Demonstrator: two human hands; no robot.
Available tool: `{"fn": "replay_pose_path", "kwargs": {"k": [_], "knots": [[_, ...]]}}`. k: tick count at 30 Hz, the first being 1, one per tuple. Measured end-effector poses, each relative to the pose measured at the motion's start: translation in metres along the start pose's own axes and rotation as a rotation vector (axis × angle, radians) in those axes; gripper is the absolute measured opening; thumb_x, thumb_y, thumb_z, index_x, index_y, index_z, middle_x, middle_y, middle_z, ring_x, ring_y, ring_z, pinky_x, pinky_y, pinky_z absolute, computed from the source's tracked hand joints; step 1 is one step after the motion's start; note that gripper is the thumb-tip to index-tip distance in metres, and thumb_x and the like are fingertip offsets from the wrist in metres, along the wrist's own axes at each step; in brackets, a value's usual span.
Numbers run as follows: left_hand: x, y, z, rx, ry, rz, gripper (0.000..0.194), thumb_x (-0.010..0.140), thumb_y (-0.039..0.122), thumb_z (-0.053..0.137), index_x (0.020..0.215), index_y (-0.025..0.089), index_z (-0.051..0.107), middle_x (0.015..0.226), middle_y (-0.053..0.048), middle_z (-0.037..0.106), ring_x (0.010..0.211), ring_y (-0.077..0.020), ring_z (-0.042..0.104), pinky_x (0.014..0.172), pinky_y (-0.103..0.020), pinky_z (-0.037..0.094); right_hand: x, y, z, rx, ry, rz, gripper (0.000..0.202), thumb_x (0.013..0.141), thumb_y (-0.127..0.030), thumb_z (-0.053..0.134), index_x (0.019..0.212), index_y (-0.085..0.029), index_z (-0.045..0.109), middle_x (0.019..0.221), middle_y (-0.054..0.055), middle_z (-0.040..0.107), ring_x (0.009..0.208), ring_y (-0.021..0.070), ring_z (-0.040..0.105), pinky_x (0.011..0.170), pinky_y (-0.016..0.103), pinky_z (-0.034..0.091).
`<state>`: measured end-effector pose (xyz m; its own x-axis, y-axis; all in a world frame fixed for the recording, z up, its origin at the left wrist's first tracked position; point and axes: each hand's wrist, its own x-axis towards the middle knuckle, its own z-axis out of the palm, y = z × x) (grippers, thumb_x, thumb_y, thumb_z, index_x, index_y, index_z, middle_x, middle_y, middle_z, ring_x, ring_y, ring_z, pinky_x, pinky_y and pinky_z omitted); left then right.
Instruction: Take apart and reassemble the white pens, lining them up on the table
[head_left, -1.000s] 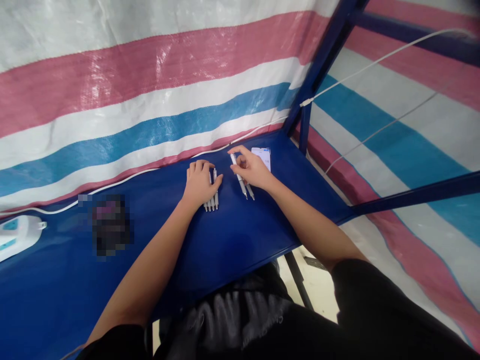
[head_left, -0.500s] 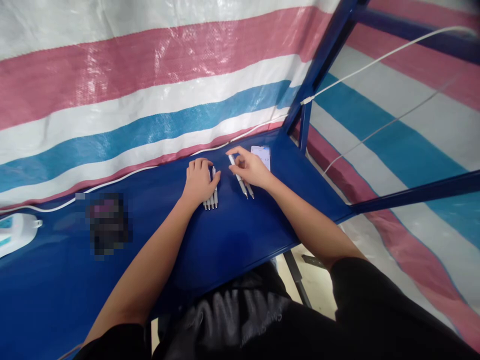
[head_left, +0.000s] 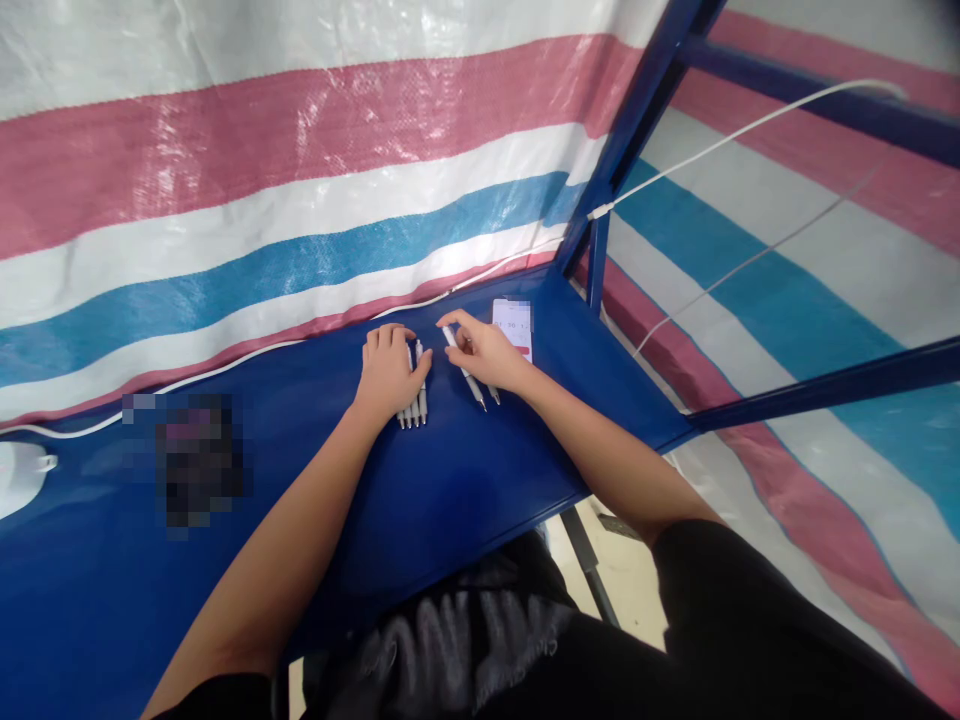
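Note:
My left hand (head_left: 387, 375) lies over a row of several white pens (head_left: 412, 410), its fingers curled on their far side and its thumb along the right edge. The pens lie side by side, with their metal tips toward me and their upper parts partly covered. To the right, my right hand (head_left: 487, 352) is closed on a white pen (head_left: 471, 385), pinching it near its far end between thumb and fingers. Another pen (head_left: 494, 396) lies close beside it, mostly hidden beneath the hand. A gap of blue table separates the two groups.
A phone (head_left: 513, 322) with a lit screen lies just beyond my right hand on the blue table (head_left: 465, 480). A blurred dark item (head_left: 199, 460) and a white object (head_left: 21, 478) are at left. A white cable (head_left: 225, 375) runs along the striped sheet; blue frame bars (head_left: 600, 240) stand right.
The view has shifted slightly, so everything sits a little farther left and lower. More of the phone screen shows. Both hands keep nearly the same places on the pens.

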<state>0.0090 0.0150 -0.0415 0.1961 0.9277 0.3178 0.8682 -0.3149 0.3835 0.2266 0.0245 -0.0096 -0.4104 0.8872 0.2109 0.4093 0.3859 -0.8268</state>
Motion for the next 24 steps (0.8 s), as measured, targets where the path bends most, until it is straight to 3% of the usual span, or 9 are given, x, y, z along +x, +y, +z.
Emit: {"fn": "replay_pose_path", "kwargs": {"k": [6,12,18,24], "knots": [[0.0000,-0.0006,0.0008,-0.023,0.012,-0.005,0.037,0.101,0.043,0.060,0.130,0.019,0.057,0.138,-0.022,0.066,0.133,-0.0442,0.055,0.116,-0.061,0.044,0.0003,0.0020,-0.0004,0.014,-0.001,0.033,0.056,0.094,-0.021,0.065,0.149,-0.022,0.053,0.074,-0.008,0.057,0.069,0.0180,0.062,0.074,0.032,0.047],[0.0002,-0.0004,0.0006,-0.022,0.009,-0.012,0.034,0.101,0.042,0.061,0.127,0.019,0.057,0.139,-0.023,0.065,0.133,-0.0438,0.055,0.115,-0.061,0.044,0.0010,0.0033,0.0007,0.000,0.006,-0.015,0.038,0.096,-0.019,0.061,0.134,-0.021,0.058,0.073,-0.009,0.052,0.067,0.0170,0.058,0.074,0.031,0.044],[0.0004,0.0004,0.0009,-0.005,0.022,-0.019,0.028,0.100,0.044,0.062,0.115,0.020,0.057,0.136,-0.024,0.065,0.132,-0.0458,0.055,0.112,-0.063,0.047,0.0013,0.0018,0.0009,-0.016,-0.016,0.005,0.036,0.097,-0.018,0.062,0.133,-0.019,0.059,0.072,-0.009,0.053,0.068,0.0173,0.059,0.074,0.032,0.045],[-0.0001,0.0029,-0.0005,0.004,0.029,-0.035,0.028,0.100,0.048,0.062,0.108,0.022,0.056,0.130,-0.023,0.065,0.130,-0.0469,0.055,0.112,-0.065,0.046,0.0011,0.0004,0.0006,0.025,0.017,0.034,0.050,0.096,-0.018,0.065,0.144,-0.022,0.056,0.074,-0.008,0.056,0.070,0.0179,0.061,0.073,0.031,0.047]]}}
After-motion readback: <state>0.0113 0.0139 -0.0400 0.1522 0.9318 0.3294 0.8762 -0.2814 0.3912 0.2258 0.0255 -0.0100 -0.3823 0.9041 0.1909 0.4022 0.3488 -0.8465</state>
